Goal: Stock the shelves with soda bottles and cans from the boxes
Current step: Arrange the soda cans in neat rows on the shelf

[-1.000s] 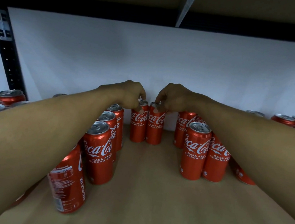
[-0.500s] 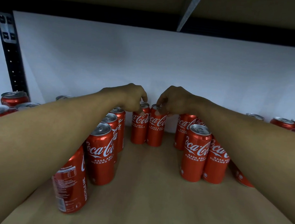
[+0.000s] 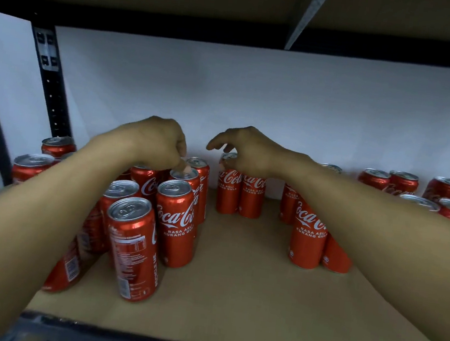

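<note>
Cans [image 3: 175, 221], slim glossy red cylinders, stand on matte brown shelf [image 3: 230, 298].

Red cans [image 3: 176, 224]; tan shelf [image 3: 230, 298]

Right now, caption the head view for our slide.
Left hand and right hand reach over red cans on a shelf.

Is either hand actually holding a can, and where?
Unclear. The left hand touches one Coca-Cola can at its top rim; the right hand hangs loosely over two back cans, apparently gripping nothing.
</note>
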### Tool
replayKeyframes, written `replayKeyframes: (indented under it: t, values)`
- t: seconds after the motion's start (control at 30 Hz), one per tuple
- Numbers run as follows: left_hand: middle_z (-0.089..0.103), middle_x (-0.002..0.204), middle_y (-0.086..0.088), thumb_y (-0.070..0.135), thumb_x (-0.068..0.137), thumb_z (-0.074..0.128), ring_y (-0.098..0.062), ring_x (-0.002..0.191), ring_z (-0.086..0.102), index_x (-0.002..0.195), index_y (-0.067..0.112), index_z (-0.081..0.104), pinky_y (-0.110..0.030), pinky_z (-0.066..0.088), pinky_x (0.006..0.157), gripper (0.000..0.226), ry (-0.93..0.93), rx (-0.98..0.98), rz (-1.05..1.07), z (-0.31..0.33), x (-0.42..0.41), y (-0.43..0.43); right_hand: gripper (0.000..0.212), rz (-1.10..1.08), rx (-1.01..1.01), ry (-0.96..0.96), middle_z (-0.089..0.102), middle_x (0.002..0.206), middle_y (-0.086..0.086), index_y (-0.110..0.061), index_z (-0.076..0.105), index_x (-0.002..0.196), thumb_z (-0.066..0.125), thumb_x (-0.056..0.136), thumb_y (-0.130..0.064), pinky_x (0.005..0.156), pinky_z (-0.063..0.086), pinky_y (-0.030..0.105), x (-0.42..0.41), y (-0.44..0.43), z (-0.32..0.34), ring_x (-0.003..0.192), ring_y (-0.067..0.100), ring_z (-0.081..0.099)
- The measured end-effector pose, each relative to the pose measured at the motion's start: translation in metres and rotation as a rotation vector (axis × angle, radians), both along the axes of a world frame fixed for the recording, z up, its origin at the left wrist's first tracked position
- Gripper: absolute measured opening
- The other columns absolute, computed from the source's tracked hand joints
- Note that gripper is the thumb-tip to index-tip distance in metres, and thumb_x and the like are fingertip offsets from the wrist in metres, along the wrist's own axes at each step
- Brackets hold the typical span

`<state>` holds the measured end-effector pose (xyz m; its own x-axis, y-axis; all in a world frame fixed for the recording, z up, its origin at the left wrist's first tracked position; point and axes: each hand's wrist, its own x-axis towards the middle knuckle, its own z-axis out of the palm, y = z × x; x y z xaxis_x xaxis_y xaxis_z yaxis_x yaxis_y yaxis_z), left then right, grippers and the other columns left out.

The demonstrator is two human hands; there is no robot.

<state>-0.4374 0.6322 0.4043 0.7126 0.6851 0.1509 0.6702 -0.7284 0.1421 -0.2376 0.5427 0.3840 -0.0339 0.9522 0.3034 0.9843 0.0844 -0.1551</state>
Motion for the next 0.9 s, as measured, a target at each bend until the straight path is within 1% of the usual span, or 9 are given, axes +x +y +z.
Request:
replayKeyframes:
  t: [0.1,0.2,0.27,0.4,0.57,0.63,0.7,0.77,0.9]
  values:
    - [0.072,0.103,0.010,0.047,0.081,0.080,-0.014,0.099,0.065,0.104,0.029,0.074,-0.038,0.055,0.090,0.029,-0.035,-0.131,-0.029,-0.008,-0.009,0.001,0.066,-0.001,-0.163,0.001,0.049,0.151,-0.002,-0.030,0.049,0.147,0.072,0.089,-0.009,0.091,0.046,0.027,-0.019,0.016,0.001,0.120,0.015,0.058]
    - [0.077,0.092,0.009,0.041,0.081,0.081,-0.013,0.088,0.072,0.097,0.027,0.077,-0.038,0.060,0.086,0.021,-0.126,-0.241,-0.072,-0.013,-0.015,0.003,0.069,0.003,-0.267,-0.063,0.048,0.152,-0.002,-0.028,0.046,0.149,0.076,0.087,-0.016,0.092,0.040,0.031,-0.030,0.029,-0.001,0.130,0.020,0.050]
    - [0.077,0.088,0.010,0.038,0.082,0.082,-0.012,0.084,0.073,0.095,0.027,0.078,-0.038,0.061,0.084,0.018,-0.172,-0.268,-0.081,-0.016,-0.016,0.004,0.069,-0.006,-0.259,-0.038,0.048,0.152,-0.001,-0.029,0.047,0.147,0.077,0.086,-0.017,0.092,0.041,0.032,-0.032,0.035,-0.003,0.132,0.022,0.048]
    - [0.077,0.094,0.006,0.033,0.082,0.082,-0.015,0.086,0.073,0.098,0.024,0.078,-0.039,0.061,0.086,0.019,-0.209,-0.304,-0.082,-0.018,-0.014,0.005,0.059,-0.023,-0.191,0.027,0.054,0.143,-0.002,-0.032,0.052,0.137,0.078,0.086,-0.017,0.091,0.047,0.033,-0.027,0.039,-0.007,0.126,0.024,0.053]
    - [0.076,0.099,0.002,0.032,0.082,0.082,-0.017,0.087,0.073,0.107,0.023,0.073,-0.037,0.061,0.083,0.028,-0.200,-0.331,-0.077,-0.018,-0.014,0.004,0.067,-0.035,-0.228,-0.091,0.051,0.148,0.000,-0.030,0.046,0.147,0.076,0.088,-0.019,0.091,0.046,0.032,-0.021,0.019,-0.003,0.128,0.023,0.052]
    - [0.074,0.103,0.002,0.033,0.085,0.079,-0.017,0.088,0.072,0.114,0.023,0.070,-0.035,0.061,0.081,0.032,-0.164,-0.328,-0.071,-0.015,-0.011,0.001,0.064,-0.037,-0.261,-0.140,0.052,0.148,-0.001,-0.029,0.048,0.146,0.076,0.089,-0.020,0.097,0.048,0.034,-0.020,0.007,0.001,0.128,0.021,0.052]
    - [0.071,0.110,0.002,0.039,0.085,0.079,-0.018,0.091,0.071,0.121,0.026,0.067,-0.037,0.061,0.083,0.040,-0.105,-0.322,-0.066,-0.012,-0.006,-0.001,0.063,-0.053,-0.312,-0.172,0.053,0.146,-0.003,-0.032,0.049,0.145,0.076,0.088,-0.022,0.101,0.050,0.041,-0.017,-0.007,0.007,0.127,0.021,0.054]
    - [0.069,0.115,0.001,0.043,0.084,0.078,-0.020,0.094,0.070,0.127,0.028,0.063,-0.039,0.061,0.084,0.048,-0.042,-0.303,-0.069,-0.010,0.000,-0.005,0.063,-0.078,-0.366,-0.184,0.054,0.145,-0.004,-0.034,0.051,0.143,0.077,0.087,-0.023,0.101,0.052,0.044,-0.012,-0.022,0.014,0.125,0.021,0.055]
    - [0.063,0.109,0.003,0.039,0.088,0.075,-0.020,0.093,0.068,0.134,0.029,0.058,-0.033,0.060,0.076,0.051,0.057,-0.261,-0.058,-0.004,0.011,-0.017,0.062,-0.120,-0.409,-0.179,0.058,0.139,-0.006,-0.034,0.054,0.141,0.079,0.085,-0.023,0.098,0.053,0.042,0.001,-0.053,0.022,0.114,0.017,0.059]
